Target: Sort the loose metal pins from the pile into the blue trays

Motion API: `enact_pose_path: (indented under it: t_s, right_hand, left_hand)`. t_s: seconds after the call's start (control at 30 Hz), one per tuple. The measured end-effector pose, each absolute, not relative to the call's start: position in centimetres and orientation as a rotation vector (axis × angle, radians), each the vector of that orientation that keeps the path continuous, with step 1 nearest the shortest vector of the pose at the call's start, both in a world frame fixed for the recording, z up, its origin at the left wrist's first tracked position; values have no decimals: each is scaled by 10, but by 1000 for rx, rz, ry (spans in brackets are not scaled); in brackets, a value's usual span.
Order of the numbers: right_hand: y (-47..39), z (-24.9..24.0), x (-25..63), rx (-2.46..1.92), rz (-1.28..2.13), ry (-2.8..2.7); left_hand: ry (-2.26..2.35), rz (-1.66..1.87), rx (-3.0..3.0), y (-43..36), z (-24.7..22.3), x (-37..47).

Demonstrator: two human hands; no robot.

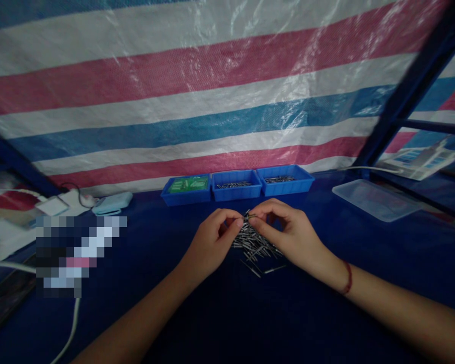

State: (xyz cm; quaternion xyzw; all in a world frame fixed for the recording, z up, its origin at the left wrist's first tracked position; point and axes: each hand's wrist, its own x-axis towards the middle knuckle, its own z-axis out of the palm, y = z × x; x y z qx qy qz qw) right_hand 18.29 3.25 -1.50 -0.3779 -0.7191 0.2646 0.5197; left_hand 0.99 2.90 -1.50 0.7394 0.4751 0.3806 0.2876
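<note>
Fingertips of my left hand (216, 235) and my right hand (288, 227) meet over a heap of thin metal pins (256, 242). Both hands are closed in a pinch, thumb against index finger. Between them is a slim metal pin (249, 217), mostly covered by the fingers. The pins in the heap are silvery and point in many directions; some have a thicker section, like blind rivets. A few loose ones lie just in front of the heap. A dark red bracelet circles my right wrist.
Three blue bins stand in a row behind the hands: the left bin (167, 197) holds green-and-white items, the middle bin (237, 193) and right bin (288, 188) metal pins. A translucent lid (367, 199) lies right. A light blue case (112, 203) and white cable (75, 318) lie left.
</note>
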Motion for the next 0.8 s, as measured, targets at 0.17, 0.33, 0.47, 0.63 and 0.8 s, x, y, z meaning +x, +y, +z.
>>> enact_pose_path:
  t_s: [0.17, 0.33, 0.47, 0.63, 0.8]
  right_hand:
    - [29, -9, 184, -875, 478, -1823]
    - [30, -4, 191, -873, 200, -2052]
    - [34, 1, 198, -870, 76, -2236]
    - [61, 11, 223, -978, -179, -2004]
    - [109, 1, 265, -1383, -419, -1691]
  left_hand:
    - [1229, 954, 2096, 29, -15, 10]
    - [1215, 893, 2212, 28, -15, 10]
    - [1211, 889, 2287, 26, -16, 11]
    - [1306, 869, 2292, 26, -16, 9]
    - [1170, 539, 2538, 28, -11, 4]
